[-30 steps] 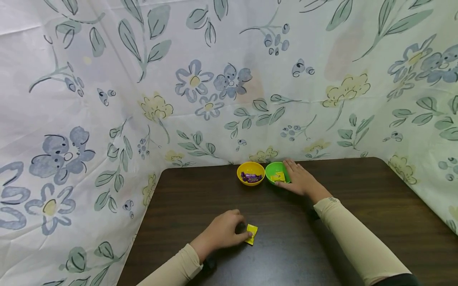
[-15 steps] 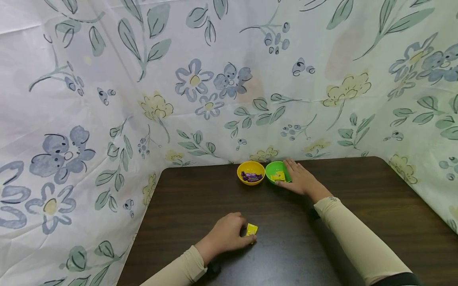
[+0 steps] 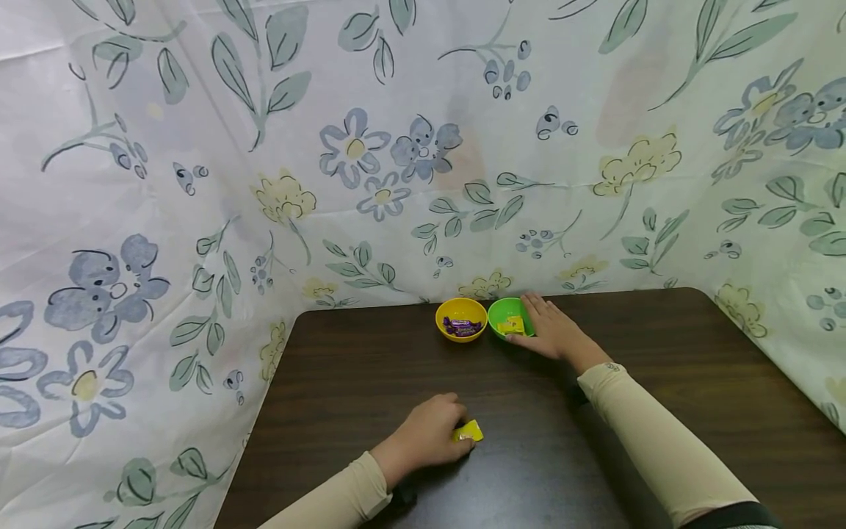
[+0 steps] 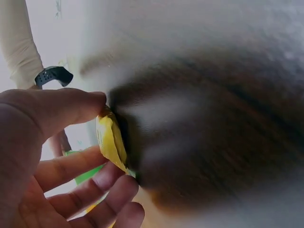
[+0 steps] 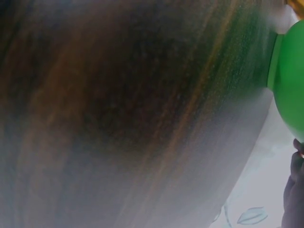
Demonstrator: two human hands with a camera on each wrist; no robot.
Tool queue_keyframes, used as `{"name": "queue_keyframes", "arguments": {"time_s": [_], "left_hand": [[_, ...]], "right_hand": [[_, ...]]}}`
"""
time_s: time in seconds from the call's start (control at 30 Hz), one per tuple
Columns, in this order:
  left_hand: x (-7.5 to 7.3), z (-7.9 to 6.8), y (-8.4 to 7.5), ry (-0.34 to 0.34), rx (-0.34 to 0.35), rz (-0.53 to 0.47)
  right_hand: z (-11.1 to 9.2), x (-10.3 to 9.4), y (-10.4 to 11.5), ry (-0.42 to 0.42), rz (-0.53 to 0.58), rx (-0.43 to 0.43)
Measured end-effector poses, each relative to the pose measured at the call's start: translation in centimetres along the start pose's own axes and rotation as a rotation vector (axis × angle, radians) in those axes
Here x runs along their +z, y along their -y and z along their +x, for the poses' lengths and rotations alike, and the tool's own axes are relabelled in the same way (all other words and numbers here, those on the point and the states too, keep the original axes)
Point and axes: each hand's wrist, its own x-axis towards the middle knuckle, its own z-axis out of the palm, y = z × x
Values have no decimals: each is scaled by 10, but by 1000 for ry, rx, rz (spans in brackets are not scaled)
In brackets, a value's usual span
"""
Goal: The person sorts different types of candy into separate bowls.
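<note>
My left hand [image 3: 429,432] is low over the near middle of the table. Its thumb and fingers pinch a candy in a yellow wrapper [image 3: 471,430]; the left wrist view shows the yellow candy [image 4: 110,137] between thumb and fingertips. At the back, my right hand [image 3: 555,330] rests against the right side of a green bowl [image 3: 496,312], fingers straight and thumb along the near rim. A yellow-wrapped candy [image 3: 512,325] lies in that bowl. In the right wrist view, fingers [image 5: 295,178] touch the green bowl [image 5: 292,80] at the frame's edge.
A yellow bowl [image 3: 446,308] stands just left of the green one, with purple-wrapped candies [image 3: 463,327] in it. The dark wooden table [image 3: 357,360] reaches back to a floral cloth [image 3: 396,162], which also runs along both sides.
My left hand has shifted slightly right and pinched the yellow candy, which lay on the table and is now turned in the fingers. The right hand stays at the green bowl.
</note>
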Motion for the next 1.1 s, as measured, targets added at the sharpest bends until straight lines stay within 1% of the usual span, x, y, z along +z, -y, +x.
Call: {"name": "queue_keyframes", "arguments": {"time_s": [0.23, 0.4, 0.57, 0.8, 1.1], "left_hand": [[1, 4, -4, 9, 71, 26], [3, 7, -8, 19, 101, 36], [3, 10, -10, 46, 110, 41], [-1, 10, -16, 80, 98, 29], [4, 17, -13, 70, 148, 5]], "right_hand": [[0, 0, 0, -6, 1, -6], [0, 1, -1, -7, -1, -9], [0, 1, -1, -12, -3, -8], [-1, 0, 0, -10, -2, -8], [-1, 0, 0, -11, -7, -6]]}}
